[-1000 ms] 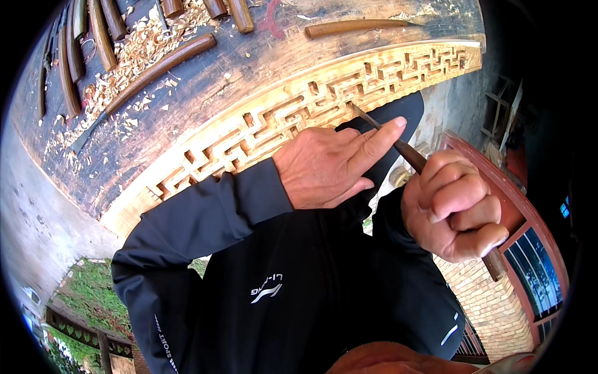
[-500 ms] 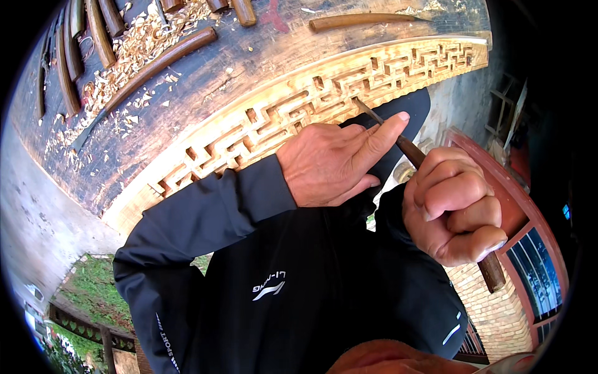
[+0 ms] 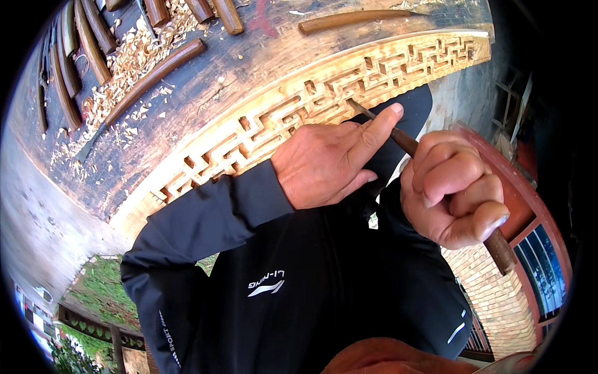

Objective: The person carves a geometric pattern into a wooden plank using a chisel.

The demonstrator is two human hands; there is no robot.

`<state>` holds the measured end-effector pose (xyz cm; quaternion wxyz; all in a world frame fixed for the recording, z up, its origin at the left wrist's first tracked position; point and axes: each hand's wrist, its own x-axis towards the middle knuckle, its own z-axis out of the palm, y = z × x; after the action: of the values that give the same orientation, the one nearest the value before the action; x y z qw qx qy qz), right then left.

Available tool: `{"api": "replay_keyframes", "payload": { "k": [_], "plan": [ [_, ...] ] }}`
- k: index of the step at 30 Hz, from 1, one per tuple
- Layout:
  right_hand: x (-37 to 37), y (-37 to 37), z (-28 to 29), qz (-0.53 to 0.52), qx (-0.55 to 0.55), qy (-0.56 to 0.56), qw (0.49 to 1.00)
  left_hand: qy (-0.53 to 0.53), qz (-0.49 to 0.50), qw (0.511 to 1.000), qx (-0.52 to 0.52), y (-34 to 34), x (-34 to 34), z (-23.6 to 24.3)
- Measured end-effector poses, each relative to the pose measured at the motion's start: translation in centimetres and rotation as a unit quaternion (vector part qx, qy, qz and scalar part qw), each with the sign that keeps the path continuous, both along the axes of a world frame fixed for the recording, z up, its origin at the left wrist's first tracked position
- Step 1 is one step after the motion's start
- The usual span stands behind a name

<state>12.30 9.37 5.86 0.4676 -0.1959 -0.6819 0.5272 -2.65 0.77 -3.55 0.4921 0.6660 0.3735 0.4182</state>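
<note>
My right hand [image 3: 453, 190] is wrapped in a fist around the wooden handle of a carving chisel [image 3: 500, 250], whose butt sticks out below the thumb. The chisel slants up to the left, and its tip meets the lower edge of a long pale wooden board [image 3: 212, 138] carved with a maze-like fretwork pattern. Against that board rests my left hand [image 3: 324, 163], its index finger laid across the chisel's metal shaft and its thumb below. The other left fingers are curled and partly hidden.
A dark, worn workbench [image 3: 249, 68] carries the board. On its far left lie several wooden-handled chisels [image 3: 92, 45] among curled wood shavings [image 3: 134, 62]. One long-handled chisel [image 3: 156, 81] lies nearer the board, and another chisel [image 3: 349, 20] lies beyond it.
The view has shifted slightly, so the bench and tools sit a little differently in it. The chisel's butt has swung up and right with my right hand; both hands keep their grip.
</note>
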Motion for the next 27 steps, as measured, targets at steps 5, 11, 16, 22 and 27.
{"api": "replay_keyframes", "payload": {
  "k": [5, 11, 16, 22, 27],
  "plan": [
    [0.7, 1.9, 0.4, 0.101, 0.041, -0.032, 0.993, 0.019, 0.024, 0.999, 0.027, 0.3, -0.3, 0.4],
    [2.9, -0.3, 1.6, 0.177, 0.053, 0.057, 0.981, 0.069, 0.009, 0.986, 0.154, 0.3, -0.6, 0.3],
    [2.1, -4.1, 1.5, 0.105, 0.138, 0.045, 0.984, 0.037, 0.072, 0.966, 0.245, 0.7, -0.1, 0.2],
    [0.3, -5.9, 0.2, 0.044, 0.192, 0.011, 0.980, 0.052, 0.077, 0.967, 0.238, 0.5, -0.5, 0.0],
    [-0.5, -5.7, -0.4, 0.045, 0.193, 0.023, 0.980, 0.008, 0.139, 0.965, 0.224, 0.4, 0.5, -0.4]
  ]
}}
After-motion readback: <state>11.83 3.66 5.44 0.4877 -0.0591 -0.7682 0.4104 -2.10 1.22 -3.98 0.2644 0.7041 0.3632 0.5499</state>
